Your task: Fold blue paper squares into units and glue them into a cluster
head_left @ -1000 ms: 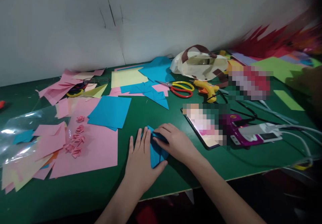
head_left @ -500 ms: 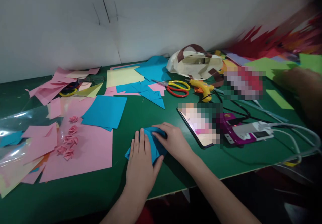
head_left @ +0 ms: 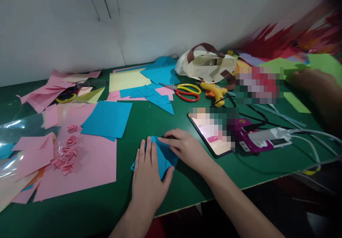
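The left hand (head_left: 150, 172) is lying flat over a folded piece of blue paper (head_left: 165, 158), its fingers extended and its thumb reaching along the near side. The right hand (head_left: 187, 148) is bending its fingers over the far right part of the same paper, fingertips touching it; whether they are pinching an edge or only pressing, I cannot tell. The paper is resting on the green table (head_left: 152, 120), close to the near edge, directly under both hands.

To the right, a phone (head_left: 204, 131) is lying face up with its screen lit, showing the digits "00" near the top left; blurred squares are covering much of the rest. Beside it, a purple power strip (head_left: 246, 124) is carrying a round yellow sticker (head_left: 242, 122), whose print is too small to read, and a white plug (head_left: 263, 136) is sitting in it.

Beyond the hands, scissors (head_left: 179, 88) with one yellow and one red handle are lying just beside a yellow glue gun (head_left: 218, 93). To the left, a stack of blue sheets (head_left: 108, 118) is overlapping a pink sheet (head_left: 100, 166), where small pink paper roses (head_left: 70, 152) are gathering in a cluster. At the far right, another person's hand (head_left: 311, 83) is reaching over green paper (head_left: 323, 63).
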A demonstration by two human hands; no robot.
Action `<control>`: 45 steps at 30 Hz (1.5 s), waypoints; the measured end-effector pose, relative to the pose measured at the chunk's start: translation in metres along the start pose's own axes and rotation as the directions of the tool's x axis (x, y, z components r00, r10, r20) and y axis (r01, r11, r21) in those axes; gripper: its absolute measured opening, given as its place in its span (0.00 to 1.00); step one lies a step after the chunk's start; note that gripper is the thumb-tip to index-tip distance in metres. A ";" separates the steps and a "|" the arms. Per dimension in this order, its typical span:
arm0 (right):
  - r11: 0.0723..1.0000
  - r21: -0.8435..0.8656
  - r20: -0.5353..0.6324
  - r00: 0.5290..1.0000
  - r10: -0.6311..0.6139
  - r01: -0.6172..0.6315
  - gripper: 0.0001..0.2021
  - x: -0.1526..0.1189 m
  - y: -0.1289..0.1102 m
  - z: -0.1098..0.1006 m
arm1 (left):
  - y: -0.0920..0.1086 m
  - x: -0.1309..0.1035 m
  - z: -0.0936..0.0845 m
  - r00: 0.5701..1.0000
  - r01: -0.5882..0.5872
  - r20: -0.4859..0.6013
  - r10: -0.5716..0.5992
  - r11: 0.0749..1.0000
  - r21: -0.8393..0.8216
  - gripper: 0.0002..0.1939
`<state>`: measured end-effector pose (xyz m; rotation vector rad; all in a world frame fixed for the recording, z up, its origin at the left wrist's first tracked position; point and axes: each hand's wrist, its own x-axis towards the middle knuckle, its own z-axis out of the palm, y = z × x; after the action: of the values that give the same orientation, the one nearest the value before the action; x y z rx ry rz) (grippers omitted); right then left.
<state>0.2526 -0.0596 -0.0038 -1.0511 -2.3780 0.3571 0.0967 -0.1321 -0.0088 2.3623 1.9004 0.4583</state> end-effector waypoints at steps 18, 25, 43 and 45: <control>0.994 0.112 0.182 0.982 -0.040 0.019 0.18 -0.002 0.007 -0.011 | 0.006 -0.002 0.003 0.996 -0.014 -0.087 0.019 0.998 0.058 0.32; 0.988 0.153 0.165 0.986 -0.033 0.008 0.18 -0.002 0.007 -0.011 | 0.005 0.004 -0.003 0.999 -0.037 -0.018 0.039 0.994 0.104 0.31; 0.996 0.083 0.210 0.978 0.005 -0.023 0.19 -0.005 0.006 -0.015 | 0.002 0.008 -0.006 0.997 -0.071 0.032 0.068 0.989 0.129 0.31; 0.997 0.074 0.223 0.975 -0.004 -0.013 0.19 -0.005 0.005 -0.016 | 0.002 0.008 -0.007 0.998 -0.063 0.036 0.059 0.990 0.125 0.31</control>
<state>0.2677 -0.0596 0.0054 -1.0294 -2.5364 0.5893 0.0987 -0.1255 -0.0002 2.4962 1.9007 0.3105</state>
